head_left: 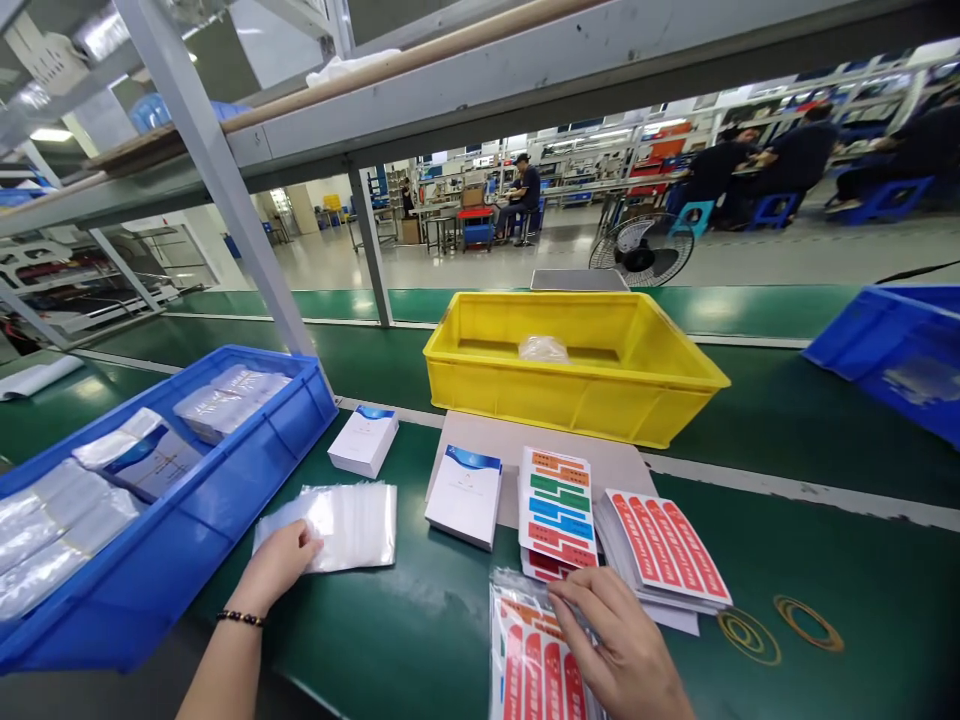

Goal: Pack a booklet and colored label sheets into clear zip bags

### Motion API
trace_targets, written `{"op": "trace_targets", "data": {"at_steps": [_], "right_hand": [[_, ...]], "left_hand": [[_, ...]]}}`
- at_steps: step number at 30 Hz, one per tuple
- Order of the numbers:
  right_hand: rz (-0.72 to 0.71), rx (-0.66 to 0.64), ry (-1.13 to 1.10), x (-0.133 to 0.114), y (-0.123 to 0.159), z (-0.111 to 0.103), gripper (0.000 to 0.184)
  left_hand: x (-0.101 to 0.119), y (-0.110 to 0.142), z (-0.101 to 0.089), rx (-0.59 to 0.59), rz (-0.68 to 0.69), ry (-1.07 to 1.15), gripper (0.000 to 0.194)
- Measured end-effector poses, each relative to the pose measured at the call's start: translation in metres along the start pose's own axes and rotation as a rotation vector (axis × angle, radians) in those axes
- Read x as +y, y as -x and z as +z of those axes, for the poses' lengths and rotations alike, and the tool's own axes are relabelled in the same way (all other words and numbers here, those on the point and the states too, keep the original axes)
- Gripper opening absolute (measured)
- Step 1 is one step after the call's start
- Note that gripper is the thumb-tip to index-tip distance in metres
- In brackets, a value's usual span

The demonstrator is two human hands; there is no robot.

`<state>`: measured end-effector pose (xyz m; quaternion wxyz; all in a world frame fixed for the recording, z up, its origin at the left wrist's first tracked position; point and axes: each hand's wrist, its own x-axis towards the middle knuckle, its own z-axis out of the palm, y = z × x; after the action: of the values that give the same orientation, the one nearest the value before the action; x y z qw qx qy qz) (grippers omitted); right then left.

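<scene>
My left hand [281, 565], with a beaded bracelet at the wrist, rests on a stack of clear plastic bags [360, 525]. Its fingers are curled closed at the left part of the top bag. Near the front edge, my right hand [626, 645] pinches the upper end of a clear zip bag of sticker sheets [525, 650], printed red and orange. Just beyond lies a pile of multicoloured sticker sheets [559, 505]. A stack of red sticker sheets [667, 550] sits to its right. Between the hands is a stack of white-and-blue booklets [465, 495].
A blue bin [247, 450] with bagged packs stands at left, beside another booklet stack [364, 440]. A yellow bin [570, 395] holds a clear bag. Rubber bands [750, 637] lie at right, and a second blue bin [892, 350] sits beyond. A shelf post [225, 190] rises behind.
</scene>
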<state>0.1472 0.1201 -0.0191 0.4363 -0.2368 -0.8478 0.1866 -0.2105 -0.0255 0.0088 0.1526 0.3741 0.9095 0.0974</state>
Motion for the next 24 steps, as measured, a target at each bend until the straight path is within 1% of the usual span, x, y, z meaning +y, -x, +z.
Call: {"op": "trace_targets", "data": {"at_steps": [3, 6, 7, 9, 10, 11, 13, 14, 16, 18, 19, 21, 23, 24], "right_hand": [[-0.003, 0.009, -0.014, 0.0, 0.0, 0.002, 0.009], [-0.012, 0.01, -0.032, -0.002, -0.001, 0.002, 0.009], [-0.005, -0.003, -0.047, -0.004, -0.002, 0.002, 0.009], [0.022, -0.076, -0.093, -0.007, -0.001, 0.002, 0.011], [0.032, -0.134, -0.128, -0.008, -0.001, 0.003, 0.014], [0.042, -0.193, -0.167, -0.01, 0.0, 0.004, 0.016], [0.071, -0.279, -0.262, -0.013, 0.004, 0.008, 0.019], [0.1, -0.302, -0.314, -0.014, 0.007, 0.01, 0.022], [0.191, -0.323, -0.38, -0.015, 0.011, 0.015, 0.035], [0.258, -0.307, -0.339, -0.014, 0.014, 0.019, 0.041], [0.258, -0.28, -0.282, -0.013, 0.015, 0.02, 0.04], [0.195, -0.204, -0.149, -0.011, 0.015, 0.02, 0.038], [0.103, -0.152, -0.049, -0.009, 0.015, 0.018, 0.039], [0.061, -0.139, -0.01, -0.009, 0.014, 0.018, 0.039]], "left_hand": [[-0.001, -0.001, -0.001, 0.007, 0.031, 0.021, 0.024], [0.013, 0.007, -0.006, 0.023, 0.079, 0.062, 0.024], [0.022, 0.012, -0.006, 0.024, 0.105, 0.08, 0.024], [0.045, 0.026, -0.004, 0.02, 0.179, 0.129, 0.025], [0.059, 0.035, 0.0, 0.015, 0.23, 0.158, 0.025], [0.073, 0.044, 0.005, 0.023, 0.313, 0.21, 0.025], [0.102, 0.06, 0.02, 0.012, 0.452, 0.274, 0.025], [0.115, 0.068, 0.028, -0.007, 0.523, 0.28, 0.025], [0.137, 0.079, 0.043, -0.021, 0.647, 0.264, 0.022], [0.152, 0.083, 0.055, -0.051, 0.72, 0.25, 0.02], [0.158, 0.083, 0.059, -0.078, 0.728, 0.251, 0.019], [0.168, 0.08, 0.064, -0.153, 0.695, 0.298, 0.021], [0.176, 0.073, 0.067, -0.266, 0.632, 0.435, 0.026], [0.179, 0.07, 0.069, -0.338, 0.586, 0.545, 0.029]]}}
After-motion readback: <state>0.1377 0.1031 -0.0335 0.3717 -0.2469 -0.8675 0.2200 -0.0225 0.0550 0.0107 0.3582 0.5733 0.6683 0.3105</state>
